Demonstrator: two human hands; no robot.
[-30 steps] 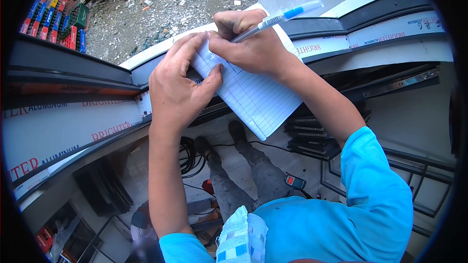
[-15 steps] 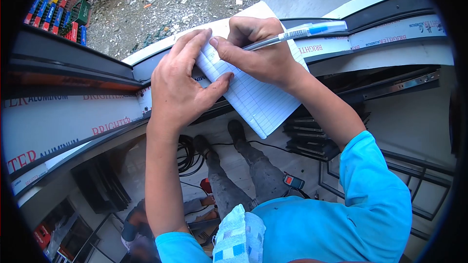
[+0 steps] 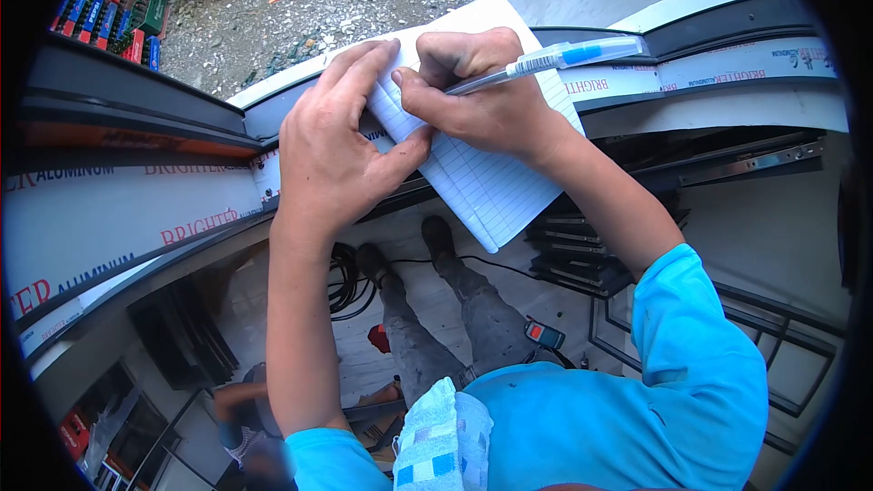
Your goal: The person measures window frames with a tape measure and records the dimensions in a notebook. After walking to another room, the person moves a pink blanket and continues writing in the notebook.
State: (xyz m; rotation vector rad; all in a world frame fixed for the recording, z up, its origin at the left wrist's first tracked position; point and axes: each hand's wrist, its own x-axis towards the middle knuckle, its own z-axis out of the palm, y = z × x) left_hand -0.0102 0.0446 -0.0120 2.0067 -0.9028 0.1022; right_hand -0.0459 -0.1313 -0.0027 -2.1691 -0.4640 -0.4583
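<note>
A ruled notebook [image 3: 496,184] lies tilted on the window frame's ledge, its near corner jutting out over the inner side. My left hand [image 3: 335,141] holds its left edge, fingers along the upper part and thumb on the lower part of the page. In my right hand [image 3: 496,105] a clear ballpoint pen [image 3: 582,54] with a blue-marked barrel is pinched between thumb and fingers. The pen's back end points right. Its tip is hidden behind my thumb and fingers, and the right hand rests on the page.
Window frame film [image 3: 205,225] printed "Brighter Aluminum" covers the ledge. Outside are rubble ground [image 3: 336,0] and stacked bottle crates [image 3: 105,14]. Below are a coiled black cable [image 3: 346,286], dark metal profiles [image 3: 577,255] and a device with a red screen [image 3: 544,335] by my leg. Another person [image 3: 245,409] sits lower left.
The view has shifted slightly. My right hand and pen have moved a little over the page, and my left thumb sits closer to the right hand. The person below has shifted position.
</note>
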